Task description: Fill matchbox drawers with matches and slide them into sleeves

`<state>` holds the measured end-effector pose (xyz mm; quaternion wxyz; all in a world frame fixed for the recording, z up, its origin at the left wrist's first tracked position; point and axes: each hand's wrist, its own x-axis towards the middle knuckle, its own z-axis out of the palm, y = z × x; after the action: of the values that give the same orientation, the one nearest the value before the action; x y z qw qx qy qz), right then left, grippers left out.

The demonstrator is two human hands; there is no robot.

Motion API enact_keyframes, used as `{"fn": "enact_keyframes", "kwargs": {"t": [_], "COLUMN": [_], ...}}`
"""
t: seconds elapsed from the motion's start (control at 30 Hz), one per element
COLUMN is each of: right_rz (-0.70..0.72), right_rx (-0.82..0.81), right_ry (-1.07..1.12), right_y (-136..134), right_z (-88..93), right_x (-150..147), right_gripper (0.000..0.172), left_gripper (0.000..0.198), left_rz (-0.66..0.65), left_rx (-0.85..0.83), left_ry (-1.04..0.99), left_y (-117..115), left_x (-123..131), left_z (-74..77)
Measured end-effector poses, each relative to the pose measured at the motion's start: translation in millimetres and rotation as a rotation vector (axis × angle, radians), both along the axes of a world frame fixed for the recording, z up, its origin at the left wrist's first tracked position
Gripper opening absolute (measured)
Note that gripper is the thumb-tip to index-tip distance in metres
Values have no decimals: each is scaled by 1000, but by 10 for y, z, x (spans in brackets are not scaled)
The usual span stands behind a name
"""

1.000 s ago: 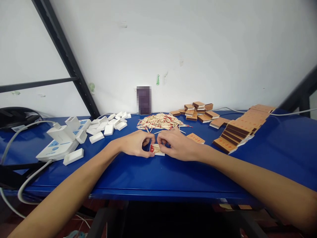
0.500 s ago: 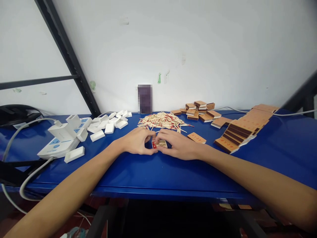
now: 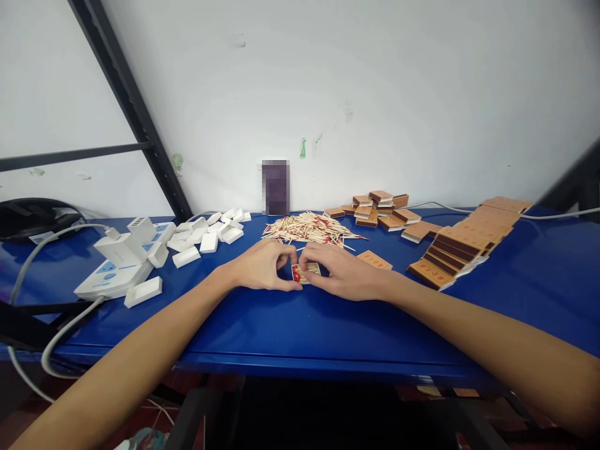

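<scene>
Evidently, only part of the matches are boxed: white trays [image 3: 186,257] lie at the left, some plainly unfilled, and a big heap of loose matches [image 3: 309,229] remains behind the hands. The left hand [image 3: 267,267] curves into a C, thumb and fingers lightly gripping the left end of the matchbox tray [image 3: 306,284] on the blue surface [image 3: 300,331]. That tray already carries a layer of matches, red heads leftward. The right hand [image 3: 341,272] is half curled over its right end, thumb bent inward (whether it pinches a match, I can't tell). Farther right come a flat orange cover [image 3: 375,260], jumbled boxes [image 3: 382,209] and a neat overlapping row of boxes [image 3: 469,244]; their contents are hidden. Trays look smooth and shallow, matches thin pale wood, boxes printed card with dark brown sides.
</scene>
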<state>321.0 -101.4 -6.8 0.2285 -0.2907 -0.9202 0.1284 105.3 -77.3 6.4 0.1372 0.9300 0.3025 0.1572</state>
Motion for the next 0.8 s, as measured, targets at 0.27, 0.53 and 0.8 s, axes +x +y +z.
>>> {"fn": "enact_keyframes", "kwargs": {"t": [0.27,0.53,0.8], "right_rz": [-27,-55,-49], "right_rx": [22,15,-42], "right_ry": [-56,-103,-91], "right_y": [44,23,-33], "right_z": [10,2,53], "right_x": [44,34,22], "right_gripper": [19,16,18], "left_gripper": [45,36,25], "left_rz": [10,194,275], "left_rx": [11,144,207], "left_ry": [51,-39,56], "left_y": [43,168,210], "left_x": [-41,-156,-142], "left_z": [2,12,-37]}}
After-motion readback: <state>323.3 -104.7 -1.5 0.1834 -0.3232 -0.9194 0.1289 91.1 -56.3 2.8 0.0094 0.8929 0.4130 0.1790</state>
